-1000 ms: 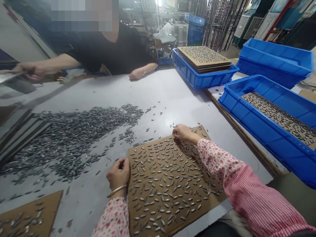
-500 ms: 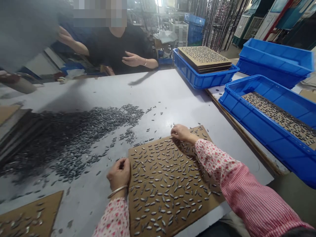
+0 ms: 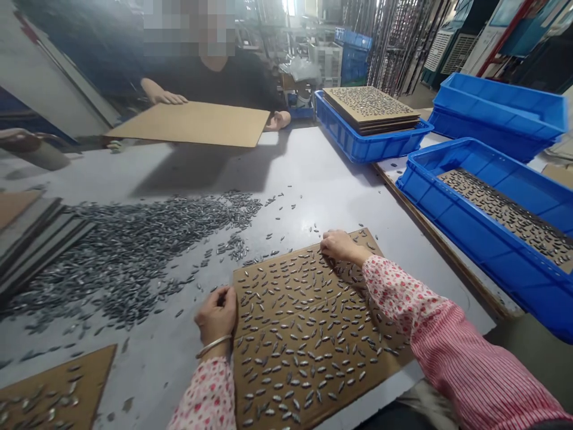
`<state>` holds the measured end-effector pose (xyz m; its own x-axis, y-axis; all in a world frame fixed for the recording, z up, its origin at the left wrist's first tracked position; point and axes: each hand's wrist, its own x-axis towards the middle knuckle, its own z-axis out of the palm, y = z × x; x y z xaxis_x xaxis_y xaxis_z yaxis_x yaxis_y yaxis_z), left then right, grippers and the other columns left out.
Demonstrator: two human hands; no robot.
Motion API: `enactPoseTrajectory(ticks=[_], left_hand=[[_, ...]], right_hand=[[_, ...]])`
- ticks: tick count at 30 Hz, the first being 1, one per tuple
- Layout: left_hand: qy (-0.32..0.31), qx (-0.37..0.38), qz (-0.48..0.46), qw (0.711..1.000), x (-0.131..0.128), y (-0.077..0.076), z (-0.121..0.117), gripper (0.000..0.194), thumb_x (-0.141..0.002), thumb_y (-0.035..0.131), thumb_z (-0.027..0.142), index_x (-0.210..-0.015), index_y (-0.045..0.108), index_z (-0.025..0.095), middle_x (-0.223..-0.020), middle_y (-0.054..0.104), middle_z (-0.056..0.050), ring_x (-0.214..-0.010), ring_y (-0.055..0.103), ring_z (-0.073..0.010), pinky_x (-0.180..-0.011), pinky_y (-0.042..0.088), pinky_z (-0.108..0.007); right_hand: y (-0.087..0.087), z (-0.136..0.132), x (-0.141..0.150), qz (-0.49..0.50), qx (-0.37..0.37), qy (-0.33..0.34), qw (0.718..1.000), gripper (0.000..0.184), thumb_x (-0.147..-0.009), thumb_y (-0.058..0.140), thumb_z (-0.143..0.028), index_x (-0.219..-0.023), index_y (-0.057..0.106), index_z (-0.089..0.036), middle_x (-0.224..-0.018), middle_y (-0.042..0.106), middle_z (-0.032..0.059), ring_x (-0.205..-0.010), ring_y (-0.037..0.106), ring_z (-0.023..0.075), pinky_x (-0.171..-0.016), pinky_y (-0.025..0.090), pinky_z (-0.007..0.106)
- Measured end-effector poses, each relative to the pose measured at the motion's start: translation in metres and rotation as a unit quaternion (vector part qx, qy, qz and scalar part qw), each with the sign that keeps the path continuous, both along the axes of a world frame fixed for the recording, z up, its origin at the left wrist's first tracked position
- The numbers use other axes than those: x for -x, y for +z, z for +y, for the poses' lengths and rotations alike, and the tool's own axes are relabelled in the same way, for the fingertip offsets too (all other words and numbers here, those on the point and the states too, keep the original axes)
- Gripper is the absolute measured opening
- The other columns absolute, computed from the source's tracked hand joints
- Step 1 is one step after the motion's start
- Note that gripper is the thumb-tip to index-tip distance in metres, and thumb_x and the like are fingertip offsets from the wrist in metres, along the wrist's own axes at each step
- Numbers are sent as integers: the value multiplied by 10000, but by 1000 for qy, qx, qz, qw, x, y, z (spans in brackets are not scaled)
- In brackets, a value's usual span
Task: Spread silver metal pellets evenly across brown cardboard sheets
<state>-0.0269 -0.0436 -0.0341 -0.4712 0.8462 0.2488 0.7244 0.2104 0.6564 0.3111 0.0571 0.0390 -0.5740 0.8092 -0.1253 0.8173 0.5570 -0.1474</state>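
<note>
A brown cardboard sheet (image 3: 313, 376) lies in front of me on the grey table (image 3: 313, 173), covered with several small grey metal pieces spread apart. My left hand (image 3: 216, 316) rests at the sheet's left edge, fingers curled shut around a few pieces. My right hand (image 3: 340, 246) sits at the sheet's far edge, fingertips pressed on the pieces there. A big heap of the same metal pieces (image 3: 129, 245) spreads over the table to the left.
A person across the table holds a bare cardboard sheet (image 3: 192, 123) flat above it. Blue crates (image 3: 367, 143) (image 3: 505, 263) with loaded sheets stand on the right, and an empty stack (image 3: 496, 104) behind. Another sheet (image 3: 49, 394) lies near left; stacked boards (image 3: 27, 233) lie at the far left.
The person opposite has brought a bare cardboard sheet over the far side of the table. My right hand shifted slightly right and nearer along the sheet's far edge. My left hand stayed put.
</note>
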Motion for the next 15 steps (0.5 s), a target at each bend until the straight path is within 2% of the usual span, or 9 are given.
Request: enactPoseTrajectory(ticks=[4, 10, 15], left_hand=[[2, 12, 3, 1000, 2, -3, 0, 309, -745, 524, 436, -806, 678, 175, -712, 665, -31, -682, 602, -159, -687, 460, -258], [6, 16, -3, 1000, 2, -4, 0, 301, -742, 531, 424, -823, 682, 176, -727, 670, -29, -687, 607, -157, -689, 459, -255], [3, 16, 3, 1000, 3, -9, 0, 316, -757, 519, 438, -821, 684, 176, -721, 665, -29, -692, 604, -161, -691, 454, -258]], right_hand=[[-10, 5, 6, 23, -12, 5, 1000, 149, -879, 590, -267, -903, 720, -197, -949, 644, 80, -914, 536, 182, -703, 355, 272], [-14, 3, 25, 8, -51, 60, 997, 201, -904, 524, -240, -884, 713, -176, -953, 631, 95, -925, 518, 192, -741, 354, 289], [-14, -1, 31, -17, -55, 40, 998, 233, -912, 485, -214, -842, 700, -158, -911, 643, 92, -849, 537, 182, -742, 361, 301]])
